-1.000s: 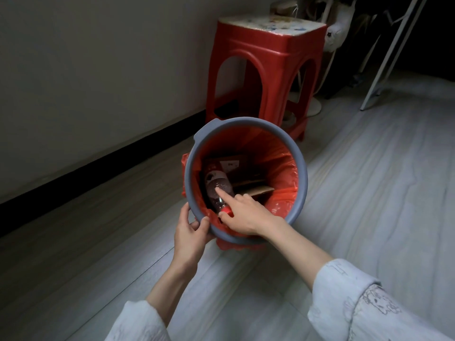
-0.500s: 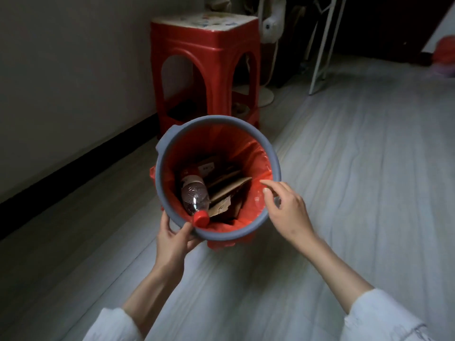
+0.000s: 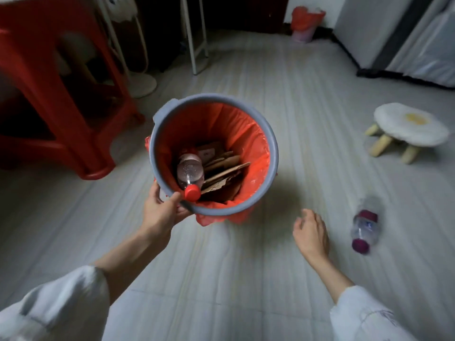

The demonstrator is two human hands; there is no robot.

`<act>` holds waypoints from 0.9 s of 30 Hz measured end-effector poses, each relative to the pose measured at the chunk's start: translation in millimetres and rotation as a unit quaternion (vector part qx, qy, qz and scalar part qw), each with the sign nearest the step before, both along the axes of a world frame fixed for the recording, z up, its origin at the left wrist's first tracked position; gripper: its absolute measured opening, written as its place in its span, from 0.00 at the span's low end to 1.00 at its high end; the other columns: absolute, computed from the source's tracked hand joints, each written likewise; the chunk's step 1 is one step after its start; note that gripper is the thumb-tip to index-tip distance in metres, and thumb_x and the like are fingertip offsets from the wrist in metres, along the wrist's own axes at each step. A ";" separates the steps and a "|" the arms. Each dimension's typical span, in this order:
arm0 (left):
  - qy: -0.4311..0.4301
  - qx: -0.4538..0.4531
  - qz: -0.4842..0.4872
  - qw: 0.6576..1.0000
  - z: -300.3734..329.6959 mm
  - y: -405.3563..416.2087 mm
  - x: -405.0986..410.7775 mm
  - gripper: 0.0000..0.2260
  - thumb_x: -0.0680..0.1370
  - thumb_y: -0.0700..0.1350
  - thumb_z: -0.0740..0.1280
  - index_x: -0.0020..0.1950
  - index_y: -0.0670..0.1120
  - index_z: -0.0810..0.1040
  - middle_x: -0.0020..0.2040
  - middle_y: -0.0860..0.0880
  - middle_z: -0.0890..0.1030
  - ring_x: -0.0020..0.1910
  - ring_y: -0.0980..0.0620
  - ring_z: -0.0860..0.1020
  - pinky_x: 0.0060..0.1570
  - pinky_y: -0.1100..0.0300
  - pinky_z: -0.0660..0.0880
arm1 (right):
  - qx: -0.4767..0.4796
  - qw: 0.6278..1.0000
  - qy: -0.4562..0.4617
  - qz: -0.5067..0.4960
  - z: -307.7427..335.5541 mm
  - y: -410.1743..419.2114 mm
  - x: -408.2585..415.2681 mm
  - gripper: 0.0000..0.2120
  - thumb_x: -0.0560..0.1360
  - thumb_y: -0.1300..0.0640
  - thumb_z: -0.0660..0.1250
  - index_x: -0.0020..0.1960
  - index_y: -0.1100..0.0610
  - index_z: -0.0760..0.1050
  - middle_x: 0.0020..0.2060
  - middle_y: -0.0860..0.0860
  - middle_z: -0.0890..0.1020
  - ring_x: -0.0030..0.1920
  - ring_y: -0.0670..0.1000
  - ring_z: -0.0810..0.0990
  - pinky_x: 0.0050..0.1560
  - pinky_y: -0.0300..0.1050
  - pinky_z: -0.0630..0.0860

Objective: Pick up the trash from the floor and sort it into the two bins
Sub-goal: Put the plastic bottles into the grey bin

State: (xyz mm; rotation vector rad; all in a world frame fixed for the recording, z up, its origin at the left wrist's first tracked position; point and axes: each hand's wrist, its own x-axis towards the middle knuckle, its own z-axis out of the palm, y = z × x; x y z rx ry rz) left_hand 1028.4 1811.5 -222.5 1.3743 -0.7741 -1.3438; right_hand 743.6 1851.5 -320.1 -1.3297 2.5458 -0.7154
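I hold the grey bin (image 3: 272, 153) by its near rim.
My left hand (image 3: 161, 212) grips it; my right hand (image 3: 311, 233) hangs loosely curled, holding nothing, near a bottle (image 3: 364, 230) on the floor (image 3: 307, 107).

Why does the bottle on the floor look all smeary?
Head view: the bottle on the floor is smeared by motion blur, and so is the red stool at the left edge; the grey bin in the middle stays sharp; the room is dim, with a soft shadow on the floor right of the bin.
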 end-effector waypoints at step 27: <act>0.028 0.011 -0.016 0.999 -25.3 -31.1 -90.6 0.15 0.77 0.31 0.58 0.59 0.46 0.71 0.39 0.43 0.79 0.30 0.51 0.82 0.35 0.59 0.81 | -0.242 0.808 -0.420 -0.337 -51.3 -29.2 -92.8 0.09 0.73 0.58 0.62 0.53 0.59 0.70 0.37 0.55 0.77 0.26 0.44 0.79 0.31 0.37 0.79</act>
